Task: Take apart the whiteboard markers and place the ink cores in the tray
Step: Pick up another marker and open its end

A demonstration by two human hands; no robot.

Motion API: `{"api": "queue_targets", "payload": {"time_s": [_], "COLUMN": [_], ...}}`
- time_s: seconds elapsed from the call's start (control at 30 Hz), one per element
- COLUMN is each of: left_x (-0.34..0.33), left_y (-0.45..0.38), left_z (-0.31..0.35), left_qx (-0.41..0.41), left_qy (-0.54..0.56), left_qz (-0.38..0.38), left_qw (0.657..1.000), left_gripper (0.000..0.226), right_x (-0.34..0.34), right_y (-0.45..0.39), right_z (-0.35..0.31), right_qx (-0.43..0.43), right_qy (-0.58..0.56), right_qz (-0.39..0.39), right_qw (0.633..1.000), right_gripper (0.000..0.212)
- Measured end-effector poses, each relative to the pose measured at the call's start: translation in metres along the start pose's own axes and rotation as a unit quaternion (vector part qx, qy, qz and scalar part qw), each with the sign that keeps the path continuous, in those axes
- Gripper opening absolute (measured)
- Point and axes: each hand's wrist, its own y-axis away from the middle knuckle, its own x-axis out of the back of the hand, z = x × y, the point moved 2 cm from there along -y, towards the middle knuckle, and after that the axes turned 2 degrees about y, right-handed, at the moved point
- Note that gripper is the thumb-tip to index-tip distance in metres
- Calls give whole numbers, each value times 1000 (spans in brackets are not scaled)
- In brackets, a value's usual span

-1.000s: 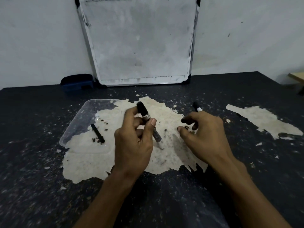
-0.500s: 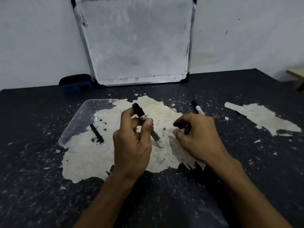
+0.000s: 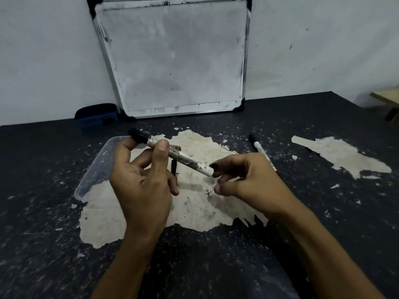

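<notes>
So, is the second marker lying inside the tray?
No. The second marker lies on the table, right of both hands, outside the tray.

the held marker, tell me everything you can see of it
The marker is a slim white barrel with worn dark print and a black cap at its far-left end. It is held tilted above the tray, in the left hand, thumb on top. The right hand pinches its near white end.

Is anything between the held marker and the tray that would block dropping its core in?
Nothing visible blocks it. The left hand holds the marker right over the clear tray, right hand at its open end. The tray's top is open; one black core already lies inside.
</notes>
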Motion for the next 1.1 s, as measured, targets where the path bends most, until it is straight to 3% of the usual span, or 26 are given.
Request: {"api": "queue_targets", "payload": {"time_s": [0.03,0.1,0.17,0.23,0.33,0.47,0.53,0.6,0.7,0.8,0.93,1.1], "left_x": [-2,-3,-3,-3,-1,3,4,6,8,11,10,11], "left_y": [0,0,-2,-2,-2,-11,-13,-11,-15,-18,-16,-17], "left_z": [4,6,3,2,0,-3,-6,-9,-7,-8,-9,-10], "left_qx": [-10,-3,18,9,22,106,100,68,90,142,108,129], "left_qy": [5,33,35,-48,-48,83,15,-70,-11,66,-15,18], "left_qz": [-5,-11,-35,-79,-85,-52,-62,-84,-68,-68,-110,-110], "left_qw": [1000,999,999,996,995,990,993,992,994,985,988,985], "left_gripper": [12,8,9,19,21,14,12,15,16,8,14,20], "right_x": [-2,-7,-8,-10,-14,-17,-18,-20,-22,-23,-24,-24], "right_y": [-1,-1,-1,1,1,0,0,1,2,2,3,4], "right_z": [0,0,-1,-5,-5,-1,0,0,0,1,1,0], "right_qx": [-36,-129,-181,-190,-185,-179,-176,-169,-161,-155,-143,-131], "right_qy": [-118,-323,-432,-468,-452,-445,-455,-449,-438,-438,-425,-431], "right_qz": [-27,-97,-162,-205,-226,-249,-259,-276,-296,-297,-313,-325], "right_qw": [992,932,868,838,843,841,834,833,834,834,837,832], "right_gripper": [39,50,62,67,62,76,80,72,60,67,60,58]}}
